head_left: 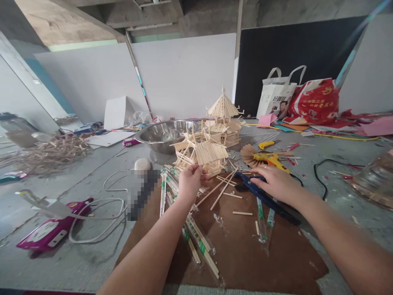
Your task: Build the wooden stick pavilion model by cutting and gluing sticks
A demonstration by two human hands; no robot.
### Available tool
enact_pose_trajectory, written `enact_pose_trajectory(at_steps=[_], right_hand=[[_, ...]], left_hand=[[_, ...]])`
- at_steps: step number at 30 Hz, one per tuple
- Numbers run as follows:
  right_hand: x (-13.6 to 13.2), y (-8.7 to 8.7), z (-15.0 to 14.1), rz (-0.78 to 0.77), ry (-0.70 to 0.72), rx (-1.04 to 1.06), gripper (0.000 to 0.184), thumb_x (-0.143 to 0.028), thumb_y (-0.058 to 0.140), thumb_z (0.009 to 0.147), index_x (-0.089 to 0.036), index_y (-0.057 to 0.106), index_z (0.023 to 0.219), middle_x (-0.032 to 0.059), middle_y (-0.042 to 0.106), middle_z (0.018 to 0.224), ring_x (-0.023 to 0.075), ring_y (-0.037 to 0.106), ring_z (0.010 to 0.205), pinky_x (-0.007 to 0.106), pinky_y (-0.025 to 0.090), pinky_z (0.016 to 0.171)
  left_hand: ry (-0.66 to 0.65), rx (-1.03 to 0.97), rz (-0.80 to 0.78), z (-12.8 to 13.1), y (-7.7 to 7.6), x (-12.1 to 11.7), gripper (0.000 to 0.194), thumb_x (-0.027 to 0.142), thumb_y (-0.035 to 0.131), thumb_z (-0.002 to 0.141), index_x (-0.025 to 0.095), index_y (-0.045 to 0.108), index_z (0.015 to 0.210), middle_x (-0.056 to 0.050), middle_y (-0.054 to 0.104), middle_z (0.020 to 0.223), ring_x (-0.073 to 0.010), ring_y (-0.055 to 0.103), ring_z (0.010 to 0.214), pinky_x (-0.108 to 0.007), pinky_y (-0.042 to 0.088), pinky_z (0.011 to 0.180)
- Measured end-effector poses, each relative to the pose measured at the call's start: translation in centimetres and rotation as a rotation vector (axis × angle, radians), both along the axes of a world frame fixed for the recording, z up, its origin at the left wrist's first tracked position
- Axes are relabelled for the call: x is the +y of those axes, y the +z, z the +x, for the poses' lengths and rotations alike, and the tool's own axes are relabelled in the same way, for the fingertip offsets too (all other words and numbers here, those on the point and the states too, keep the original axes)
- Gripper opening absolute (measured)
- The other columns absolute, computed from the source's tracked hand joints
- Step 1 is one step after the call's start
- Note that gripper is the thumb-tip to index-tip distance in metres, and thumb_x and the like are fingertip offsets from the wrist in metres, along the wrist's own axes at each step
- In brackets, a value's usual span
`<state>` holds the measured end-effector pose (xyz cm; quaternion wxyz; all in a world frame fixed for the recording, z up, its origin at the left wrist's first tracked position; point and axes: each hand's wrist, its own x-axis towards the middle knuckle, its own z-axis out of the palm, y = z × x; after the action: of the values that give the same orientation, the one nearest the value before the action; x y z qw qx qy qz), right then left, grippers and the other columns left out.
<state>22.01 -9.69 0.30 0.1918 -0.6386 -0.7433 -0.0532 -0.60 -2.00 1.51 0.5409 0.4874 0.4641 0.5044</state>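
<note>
A small building model made of wooden sticks [211, 152] stands at the far edge of a brown board, its slatted roof tilted towards me. My left hand [190, 183] is closed in a pinch right at the model's front, below the roof edge; what sits between the fingertips is hidden. To the right, my right hand [274, 182] lies over the handles of a blue-handled cutter [260, 196], fingers bent across it. Loose sticks [227, 186] and chopsticks in clear, green-printed wrappers [196, 231] lie between and below the hands.
Behind the model rise a taller stick pavilion [223, 112] and a steel bowl [153, 137]. A yellow glue gun [273, 159] lies beyond my right hand. At left are a purple power strip [46, 235], a white cable [92, 237] and a stick pile [58, 155].
</note>
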Motion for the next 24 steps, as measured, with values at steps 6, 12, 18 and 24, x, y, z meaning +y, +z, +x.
enact_pose_trajectory(at_steps=[6, 12, 18, 24], right_hand=[[-0.2, -0.9, 2.3, -0.348, -0.056, -0.143, 0.078, -0.061, 0.051, 0.058, -0.015, 0.04, 0.121, 0.0167, 0.038, 0.127, 0.0343, 0.034, 0.114, 0.049, 0.03, 0.088], [-0.1, -1.9, 2.0, -0.408, -0.071, -0.158, 0.082, -0.052, 0.06, 0.051, -0.013, 0.04, 0.121, 0.0194, 0.045, 0.119, 0.037, 0.038, 0.109, 0.055, 0.022, 0.089], [0.2, -1.3, 2.1, -0.325, -0.032, -0.115, 0.047, -0.024, 0.058, 0.054, -0.019, 0.054, 0.1, 0.0095, 0.058, 0.087, 0.0247, 0.054, 0.08, 0.032, 0.041, 0.067], [0.0, 0.3, 1.4, -0.125, -0.095, -0.175, 0.042, -0.009, 0.049, 0.055, -0.017, 0.053, 0.096, 0.008, 0.055, 0.085, 0.0211, 0.051, 0.082, 0.027, 0.036, 0.071]], left_hand=[[-0.015, -0.002, 0.003, 0.0, 0.1, -0.2, 0.009, 0.021, 0.053, 0.068, 0.014, 0.05, 0.069, 0.001, 0.058, 0.057, -0.0084, 0.056, 0.044, -0.019, 0.046, 0.044], [-0.013, 0.124, 0.012, -0.1, 0.2, -0.4, 0.013, 0.026, 0.051, 0.068, 0.013, 0.05, 0.066, 0.001, 0.055, 0.054, -0.0084, 0.052, 0.035, -0.018, 0.041, 0.036], [-0.032, 0.348, 0.279, 0.3, -0.5, -1.5, 0.019, 0.035, 0.048, 0.071, 0.017, 0.053, 0.066, 0.004, 0.049, 0.046, -0.0075, 0.045, 0.033, -0.017, 0.034, 0.034], [-0.143, 0.615, 0.738, 0.1, -0.3, -1.9, 0.017, 0.028, 0.047, 0.074, 0.018, 0.061, 0.073, -0.001, 0.059, 0.063, -0.0117, 0.054, 0.061, -0.019, 0.04, 0.057]])
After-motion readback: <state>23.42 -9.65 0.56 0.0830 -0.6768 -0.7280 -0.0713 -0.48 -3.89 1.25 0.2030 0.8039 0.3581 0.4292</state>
